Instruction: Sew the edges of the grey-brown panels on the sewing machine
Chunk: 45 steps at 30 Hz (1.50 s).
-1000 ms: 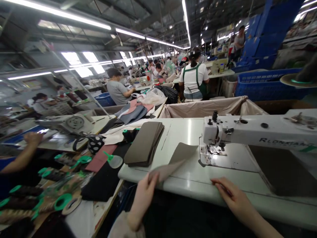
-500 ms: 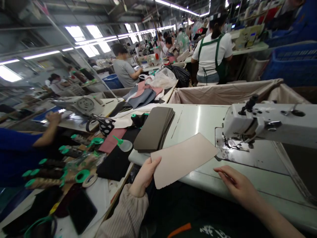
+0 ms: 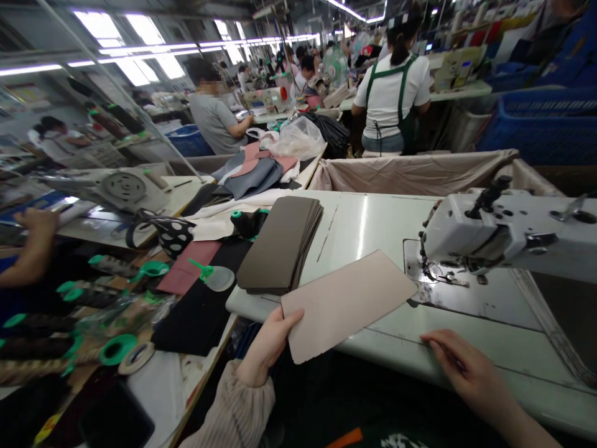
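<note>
A: Left hand, what's it on?
B: The left hand is closed on the beige panel; thumb on top, other fingers underneath, pinching the near left corner.
A: Where's the panel?
B: Lying mostly flat on the white tabletop; the near corner overhangs the front edge; the far right corner sits just beside the needle area of the sewing machine, and whether it touches I can't tell.
A: Right hand?
B: The right hand is spread flat on the tabletop's front edge, fingers stretched out, gripping nothing; well apart from the panel, below the machine's bed.
A: Around it?
B: A stack of dark panels lies just behind the beige one, to the left; a squeeze bottle with a green cap lies left of the stack; a co-worker's hand is at the far left on another bench; a person in a green apron sits in the back, facing away.
</note>
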Each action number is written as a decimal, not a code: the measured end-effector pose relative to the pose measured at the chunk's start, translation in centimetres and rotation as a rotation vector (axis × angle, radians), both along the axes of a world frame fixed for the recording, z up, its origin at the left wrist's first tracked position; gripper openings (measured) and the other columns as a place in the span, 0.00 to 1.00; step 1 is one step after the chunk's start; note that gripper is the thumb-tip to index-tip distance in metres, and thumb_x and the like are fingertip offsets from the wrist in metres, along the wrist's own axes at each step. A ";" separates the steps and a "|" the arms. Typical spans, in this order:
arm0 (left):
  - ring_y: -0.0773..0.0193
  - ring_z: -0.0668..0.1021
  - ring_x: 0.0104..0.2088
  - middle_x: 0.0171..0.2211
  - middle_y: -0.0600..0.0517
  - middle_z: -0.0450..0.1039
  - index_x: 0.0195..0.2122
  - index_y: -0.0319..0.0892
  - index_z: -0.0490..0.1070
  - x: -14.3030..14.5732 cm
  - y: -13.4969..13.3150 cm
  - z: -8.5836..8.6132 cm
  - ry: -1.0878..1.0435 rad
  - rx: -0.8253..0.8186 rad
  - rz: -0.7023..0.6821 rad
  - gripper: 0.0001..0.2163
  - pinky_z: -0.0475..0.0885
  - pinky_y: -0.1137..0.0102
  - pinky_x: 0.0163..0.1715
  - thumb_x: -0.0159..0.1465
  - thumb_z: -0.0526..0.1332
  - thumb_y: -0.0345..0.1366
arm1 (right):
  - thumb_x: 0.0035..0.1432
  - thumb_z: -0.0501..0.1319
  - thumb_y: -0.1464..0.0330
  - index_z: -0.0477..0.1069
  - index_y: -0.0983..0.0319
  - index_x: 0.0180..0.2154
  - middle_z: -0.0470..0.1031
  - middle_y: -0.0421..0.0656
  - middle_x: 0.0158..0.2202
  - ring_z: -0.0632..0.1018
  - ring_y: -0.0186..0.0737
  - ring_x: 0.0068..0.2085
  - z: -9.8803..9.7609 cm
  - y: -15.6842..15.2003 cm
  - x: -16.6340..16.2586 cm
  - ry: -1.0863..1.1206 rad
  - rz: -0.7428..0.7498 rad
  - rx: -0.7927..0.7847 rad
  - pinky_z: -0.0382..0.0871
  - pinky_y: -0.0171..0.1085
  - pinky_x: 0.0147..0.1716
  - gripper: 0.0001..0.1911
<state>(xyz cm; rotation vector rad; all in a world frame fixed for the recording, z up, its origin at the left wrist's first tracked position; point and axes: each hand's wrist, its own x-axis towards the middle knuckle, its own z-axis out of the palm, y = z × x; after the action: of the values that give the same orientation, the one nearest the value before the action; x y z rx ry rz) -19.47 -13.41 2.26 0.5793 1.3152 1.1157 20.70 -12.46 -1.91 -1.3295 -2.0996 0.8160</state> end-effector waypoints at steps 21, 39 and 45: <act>0.48 0.74 0.56 0.54 0.44 0.74 0.58 0.39 0.67 -1.2 -0.6 2.4 0.346 0.131 -0.156 0.22 0.69 0.57 0.56 0.66 0.60 0.44 | 0.64 0.55 0.69 0.68 0.57 0.48 0.74 0.45 0.41 0.77 0.38 0.36 -0.4 -0.6 -0.7 -0.069 0.055 0.172 0.72 0.34 0.35 0.12; 0.44 0.57 0.67 0.68 0.39 0.50 0.67 0.49 0.55 9.3 4.7 -2.7 1.668 0.727 -0.730 0.27 0.60 0.48 0.62 0.68 0.58 0.41 | 0.63 0.53 0.71 0.67 0.55 0.55 0.73 0.46 0.54 0.77 0.42 0.49 2.5 -1.4 3.4 -0.155 -0.054 0.269 0.73 0.38 0.45 0.20; 0.45 0.55 0.68 0.69 0.42 0.49 0.68 0.45 0.53 7.3 6.4 -2.3 1.665 0.809 -0.651 0.29 0.54 0.45 0.64 0.69 0.54 0.49 | 0.65 0.55 0.59 0.57 0.51 0.65 0.60 0.42 0.66 0.79 0.46 0.46 4.4 -2.6 13.1 -0.573 -0.612 0.316 0.77 0.39 0.32 0.28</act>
<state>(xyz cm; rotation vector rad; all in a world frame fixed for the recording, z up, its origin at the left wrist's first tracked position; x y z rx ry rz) -12.19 -6.97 -0.07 2.6904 1.6321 0.3746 33.77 -15.04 2.54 -2.0174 -1.8937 -0.1678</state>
